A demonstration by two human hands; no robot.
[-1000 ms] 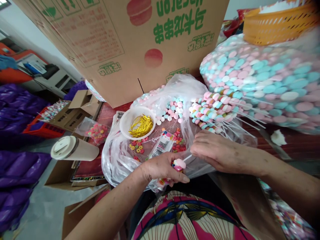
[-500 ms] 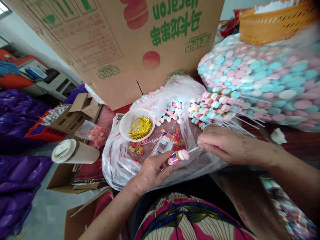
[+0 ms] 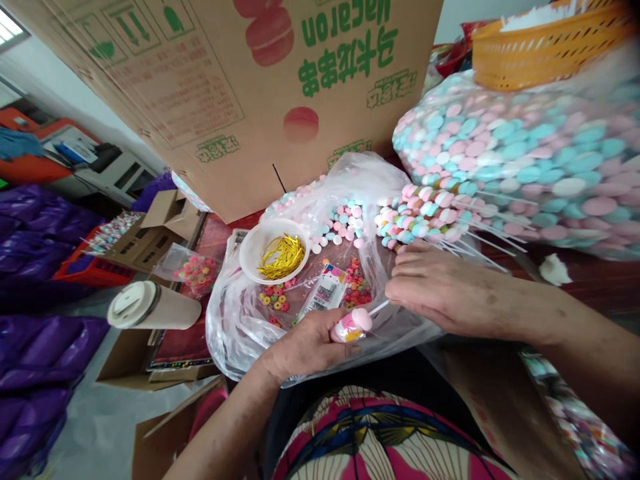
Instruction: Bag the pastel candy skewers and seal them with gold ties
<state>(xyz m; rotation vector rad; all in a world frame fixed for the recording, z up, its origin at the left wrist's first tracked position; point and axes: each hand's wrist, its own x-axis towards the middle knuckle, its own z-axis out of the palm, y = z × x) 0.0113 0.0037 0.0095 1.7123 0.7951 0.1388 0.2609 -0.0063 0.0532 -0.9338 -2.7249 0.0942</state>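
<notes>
Our left hand (image 3: 307,341) grasps the wrapped candy (image 3: 362,319), our right hand (image 3: 434,287) pinches its stick (image 3: 379,308); if we pull too hard between them, the wrapper (image 3: 346,331) could tear.

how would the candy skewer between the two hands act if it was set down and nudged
The candy skewer would probably roll, since the pink end candy looks round. Its glossy wrapper might feel slippery. The exposed white stick looks straight, so it's likely fairly stiff.
</notes>
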